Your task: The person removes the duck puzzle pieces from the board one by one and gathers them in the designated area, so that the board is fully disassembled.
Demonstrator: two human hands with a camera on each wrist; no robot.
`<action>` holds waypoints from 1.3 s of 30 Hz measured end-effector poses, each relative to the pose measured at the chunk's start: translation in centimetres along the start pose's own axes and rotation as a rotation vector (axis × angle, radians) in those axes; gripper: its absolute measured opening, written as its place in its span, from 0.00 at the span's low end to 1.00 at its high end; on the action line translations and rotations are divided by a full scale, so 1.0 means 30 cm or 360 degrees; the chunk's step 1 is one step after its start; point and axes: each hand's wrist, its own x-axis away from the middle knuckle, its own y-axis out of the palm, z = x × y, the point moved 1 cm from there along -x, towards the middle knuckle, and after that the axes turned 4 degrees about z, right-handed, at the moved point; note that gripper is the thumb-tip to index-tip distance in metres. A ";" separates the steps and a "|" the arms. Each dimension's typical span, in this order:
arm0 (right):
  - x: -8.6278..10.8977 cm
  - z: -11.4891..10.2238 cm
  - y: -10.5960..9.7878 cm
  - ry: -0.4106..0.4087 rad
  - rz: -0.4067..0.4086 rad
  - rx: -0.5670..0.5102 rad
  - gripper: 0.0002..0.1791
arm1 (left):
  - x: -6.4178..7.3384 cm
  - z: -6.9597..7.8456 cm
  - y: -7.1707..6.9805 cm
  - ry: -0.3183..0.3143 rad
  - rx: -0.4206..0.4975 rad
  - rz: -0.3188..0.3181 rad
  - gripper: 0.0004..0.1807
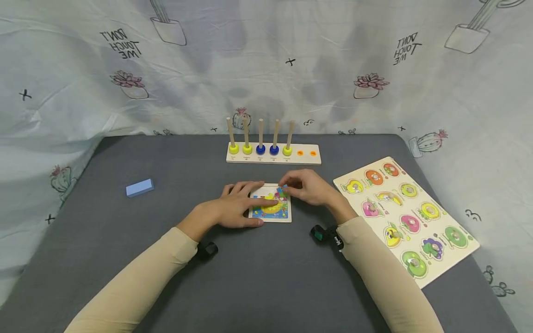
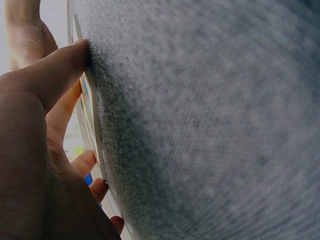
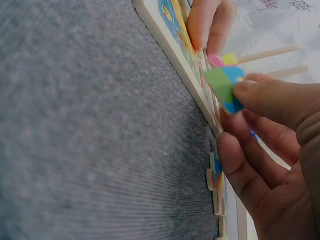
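Note:
A small wooden jigsaw puzzle with a yellow and blue picture lies at the middle of the table. My left hand is spread over its left side, index finger reaching across the picture, thumb at the near edge. At the puzzle's upper right corner, my right hand pinches a jigsaw piece between thumb and fingers. In the right wrist view that jigsaw piece shows green and blue, tilted above the puzzle's frame. Loose jigsaw pieces lie beyond the fingertips there, hidden by the hand in the head view.
Behind the puzzle stands a pegged board with yellow and blue rings on upright wooden pegs. A large fruit knob puzzle lies slanted at the right, beside the right forearm. Far left is a blue block.

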 end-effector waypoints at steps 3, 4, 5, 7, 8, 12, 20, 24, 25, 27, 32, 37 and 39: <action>0.007 -0.001 -0.003 -0.0013 -0.0003 0.0018 0.09 | -0.002 0.001 0.000 0.0000 0.0000 -0.0002 0.34; 0.009 -0.003 -0.004 -0.0011 0.0000 0.0020 0.10 | -0.002 0.002 0.000 0.0000 0.0003 -0.0002 0.34; 0.012 -0.005 -0.006 -0.0013 0.0003 0.0020 0.10 | -0.003 0.002 0.000 -0.0001 0.0006 -0.0005 0.34; 0.017 -0.013 -0.011 -0.0014 -0.0003 -0.0006 0.11 | -0.003 0.002 -0.001 -0.0002 0.0009 -0.0012 0.34; 0.018 -0.017 -0.014 -0.0018 -0.0006 -0.0018 0.11 | -0.003 0.002 -0.001 -0.0005 0.0011 -0.0017 0.34; 0.027 -0.040 -0.028 -0.0034 -0.0011 -0.0062 0.12 | -0.002 0.002 -0.002 -0.0006 0.0018 -0.0019 0.34; 0.055 -0.071 -0.049 -0.0023 -0.0006 -0.0079 0.13 | 0.001 0.000 0.010 0.0014 0.0031 -0.0004 0.34; 0.069 -0.087 -0.065 -0.0030 0.0010 -0.0074 0.14 | 0.006 -0.001 0.009 0.0005 0.0024 0.0000 0.34; 0.074 -0.089 -0.071 -0.0022 0.0011 -0.0091 0.14 | 0.007 0.000 0.008 0.0004 0.0018 0.0000 0.34; 0.085 -0.092 -0.082 -0.0017 0.0012 -0.0110 0.14 | 0.008 0.000 0.006 0.0003 0.0021 -0.0007 0.34; 0.116 -0.096 -0.123 -0.0009 0.0057 -0.0056 0.13 | 0.009 -0.001 0.009 0.0008 0.0029 -0.0025 0.34; 0.144 -0.090 -0.173 -0.0006 0.0129 0.0025 0.12 | 0.008 -0.001 0.009 0.0002 0.0022 -0.0027 0.34; 0.154 -0.087 -0.189 0.0001 0.0146 0.0049 0.12 | 0.006 0.000 0.007 0.0005 0.0016 -0.0030 0.34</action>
